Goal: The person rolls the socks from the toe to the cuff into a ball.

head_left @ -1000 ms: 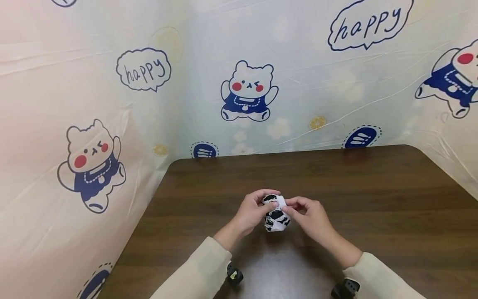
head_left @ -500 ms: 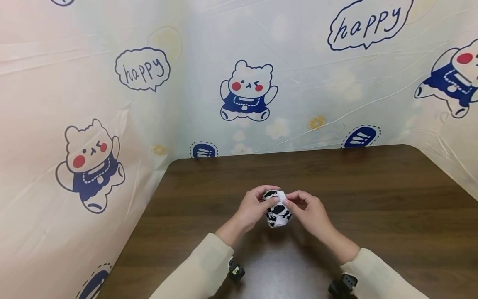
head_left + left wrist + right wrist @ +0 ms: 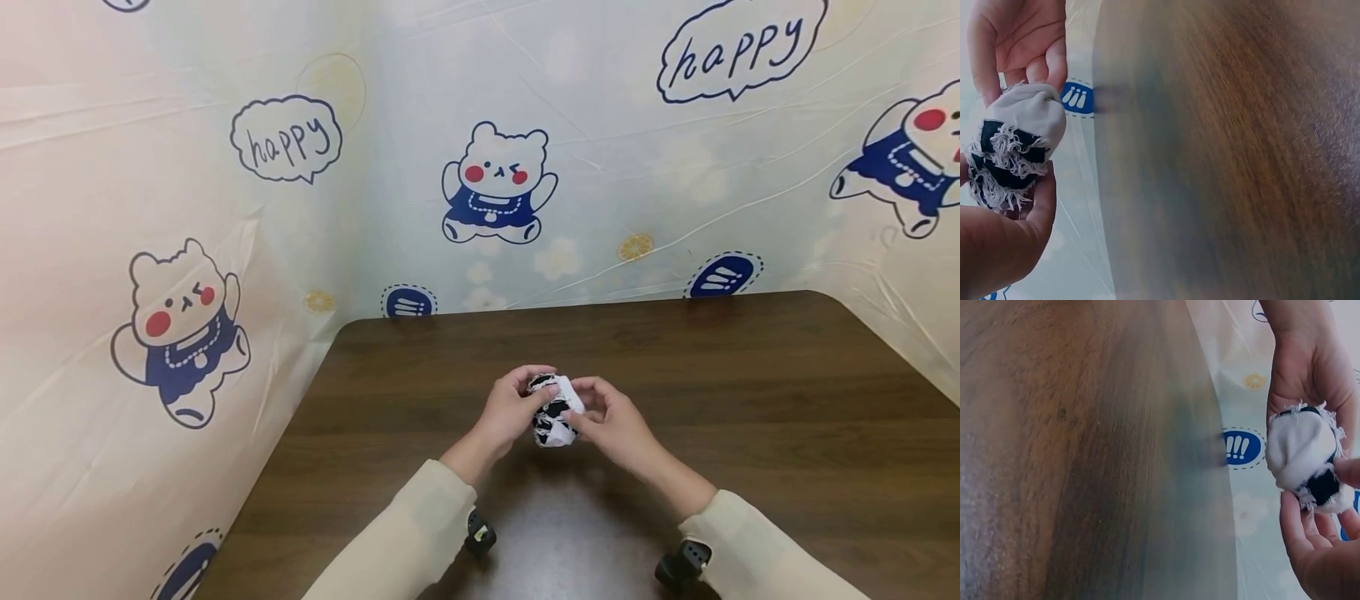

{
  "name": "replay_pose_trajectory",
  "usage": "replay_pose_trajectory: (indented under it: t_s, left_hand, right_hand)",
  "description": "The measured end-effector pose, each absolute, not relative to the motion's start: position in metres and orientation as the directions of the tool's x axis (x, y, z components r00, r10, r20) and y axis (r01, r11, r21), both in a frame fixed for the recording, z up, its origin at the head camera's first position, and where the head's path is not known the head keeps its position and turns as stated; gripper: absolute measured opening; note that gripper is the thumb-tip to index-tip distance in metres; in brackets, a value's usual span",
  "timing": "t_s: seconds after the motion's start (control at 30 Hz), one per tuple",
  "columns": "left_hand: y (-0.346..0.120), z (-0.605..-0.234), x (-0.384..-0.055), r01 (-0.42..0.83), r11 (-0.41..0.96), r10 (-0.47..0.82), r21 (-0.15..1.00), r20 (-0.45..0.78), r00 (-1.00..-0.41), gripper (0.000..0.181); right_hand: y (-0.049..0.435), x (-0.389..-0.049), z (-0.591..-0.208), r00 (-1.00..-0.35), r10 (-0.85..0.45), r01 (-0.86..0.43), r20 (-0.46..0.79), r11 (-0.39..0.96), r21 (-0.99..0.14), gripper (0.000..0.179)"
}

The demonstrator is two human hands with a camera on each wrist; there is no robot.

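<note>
A black-and-white sock rolled into a ball [image 3: 553, 411] is held between both hands above the table. Its surface has frayed loose threads over black patches, with a smooth white section folded around one side, seen in the left wrist view on the sock ball [image 3: 1029, 112]. My left hand [image 3: 510, 414] grips it from the left, thumb across the near face and fingers behind. My right hand [image 3: 617, 422] holds the white right edge, thumb in front. In the right wrist view the white fold of the sock ball [image 3: 1300, 447] bulges out; parts under the fingers are hidden.
The dark brown wooden table [image 3: 390, 442] lies under the hands. A pale printed curtain [image 3: 600, 167] with cartoon bears hangs behind it and along its sides. Black wrist cameras [image 3: 682, 562] sit at both cream sleeves.
Both hands and the sock ball have shifted slightly away from the body. The right fingers have spread a little on the white edge, and more of the white section shows.
</note>
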State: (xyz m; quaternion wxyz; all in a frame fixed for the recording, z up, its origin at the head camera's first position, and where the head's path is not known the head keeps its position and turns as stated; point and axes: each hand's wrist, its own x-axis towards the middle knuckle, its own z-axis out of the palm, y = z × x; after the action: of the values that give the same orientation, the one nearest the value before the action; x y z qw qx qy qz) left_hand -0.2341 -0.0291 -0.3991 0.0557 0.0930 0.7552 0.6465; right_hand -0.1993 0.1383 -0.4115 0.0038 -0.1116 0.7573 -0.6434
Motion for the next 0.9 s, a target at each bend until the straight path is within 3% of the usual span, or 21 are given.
replay_pose_trajectory:
  t_s: [0.4,0.53,0.9]
  left_hand:
    - [-0.035,-0.393,-0.235,0.296,0.365,0.251,0.883,0.212,-0.944,0.069]
    - [-0.034,-0.396,-0.235,0.343,0.37,0.275,0.863,0.251,-0.928,0.069]
    - [-0.029,-0.406,-0.242,0.316,0.38,0.271,0.87,0.222,-0.937,0.06]
  right_hand:
    - [0.145,-0.22,-0.405,-0.986,-0.073,-0.163,0.152,0.177,-0.971,0.04]
    - [0.148,-0.227,-0.404,-0.99,-0.05,-0.135,0.128,0.178,-0.975,0.04]
    - [0.151,-0.239,-0.408,-0.999,-0.009,-0.048,0.047,0.237,-0.97,0.042]
